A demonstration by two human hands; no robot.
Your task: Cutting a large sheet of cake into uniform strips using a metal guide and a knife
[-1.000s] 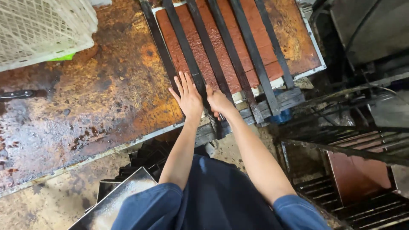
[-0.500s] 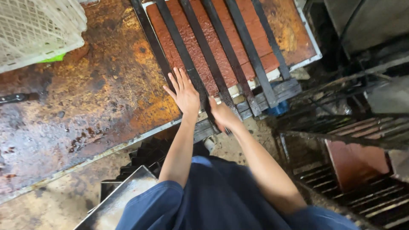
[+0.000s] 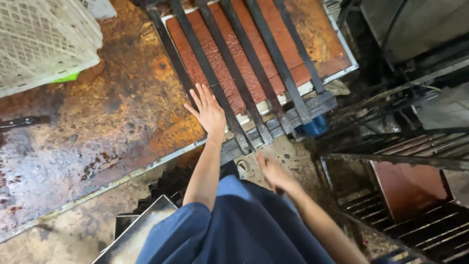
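The scene was lit softly and evenly from above, without hard shadows. A dull sheen was seen on the wet, rusty brown metal tabletop point(image 3: 97, 122), strongest toward its lower left. The upper right corner and the area under the dark metal racks point(image 3: 405, 161) were left dim. The left hand point(image 3: 209, 111) was rendered fairly sharp, while the right hand point(image 3: 273, 172) was smeared by motion blur. Slight softness was noted at the frame edges.

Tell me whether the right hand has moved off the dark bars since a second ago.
Yes. The right hand has pulled back toward the body, off the dark bars; the left hand stays flat at their edge.
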